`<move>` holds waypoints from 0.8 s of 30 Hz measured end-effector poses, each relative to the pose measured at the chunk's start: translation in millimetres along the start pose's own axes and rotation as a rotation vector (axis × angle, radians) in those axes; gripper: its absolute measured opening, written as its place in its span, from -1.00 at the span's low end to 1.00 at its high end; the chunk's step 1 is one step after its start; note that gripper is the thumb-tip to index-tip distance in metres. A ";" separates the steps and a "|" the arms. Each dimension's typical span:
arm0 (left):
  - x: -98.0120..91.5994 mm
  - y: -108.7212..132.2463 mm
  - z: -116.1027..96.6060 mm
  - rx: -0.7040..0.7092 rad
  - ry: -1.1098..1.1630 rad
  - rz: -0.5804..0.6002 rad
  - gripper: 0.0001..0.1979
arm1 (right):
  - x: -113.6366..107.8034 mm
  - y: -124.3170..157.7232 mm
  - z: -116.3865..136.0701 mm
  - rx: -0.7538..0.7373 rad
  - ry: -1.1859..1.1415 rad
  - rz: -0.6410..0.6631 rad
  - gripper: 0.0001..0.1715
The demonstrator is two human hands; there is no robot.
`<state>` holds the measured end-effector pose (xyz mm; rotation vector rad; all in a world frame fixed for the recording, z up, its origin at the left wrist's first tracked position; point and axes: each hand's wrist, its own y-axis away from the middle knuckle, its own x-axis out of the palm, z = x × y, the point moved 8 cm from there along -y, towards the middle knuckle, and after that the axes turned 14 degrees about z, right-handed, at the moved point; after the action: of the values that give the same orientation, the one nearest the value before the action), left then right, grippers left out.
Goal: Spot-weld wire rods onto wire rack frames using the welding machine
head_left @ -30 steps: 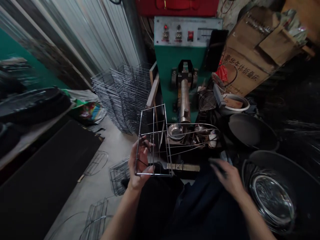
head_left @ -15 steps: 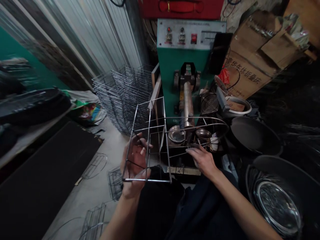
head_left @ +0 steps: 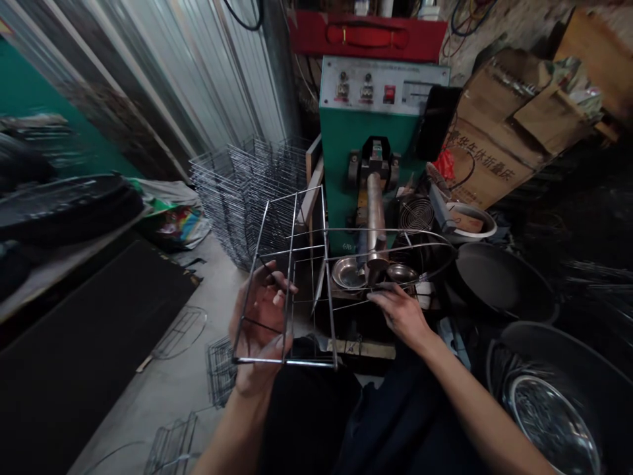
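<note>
Steel wire is occupying both hands: the left hand [head_left: 260, 323] is gripping one rectangular wire rack frame [head_left: 287, 361], fingers spread behind its bars; the right hand [head_left: 400, 313] is curling narrowly onto two curved wire hoops [head_left: 420, 234] running from it, grip unclear. Joining hoops to frame looks like the step underway, seating them the next need; two steel dishes [head_left: 349, 272] are sitting just beyond the right hand.

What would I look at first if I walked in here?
The big green machine with switches and a steel tube stands straight ahead. In front of it, the left hand holds up a wire frame, with the right hand at its curved wires. A stack of wire racks stands behind, to the left.
</note>
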<state>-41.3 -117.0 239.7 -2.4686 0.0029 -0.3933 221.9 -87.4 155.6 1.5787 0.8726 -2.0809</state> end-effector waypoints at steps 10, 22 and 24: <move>3.0 -6.3 1.2 -0.030 -0.011 -0.007 -0.23 | 2.7 -12.9 -6.6 0.014 0.008 0.048 -0.46; -2.4 -18.9 9.3 -0.022 0.032 0.037 -0.30 | -15.3 -4.8 -14.7 0.231 0.312 0.090 -0.69; -2.0 -23.7 12.9 -0.032 0.058 0.051 -0.27 | -14.7 -9.8 -16.6 0.232 0.302 0.098 -0.72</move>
<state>-41.8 -90.2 243.4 -2.4826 0.0969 -0.4464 231.8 -69.9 169.1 2.0539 0.6480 -1.9629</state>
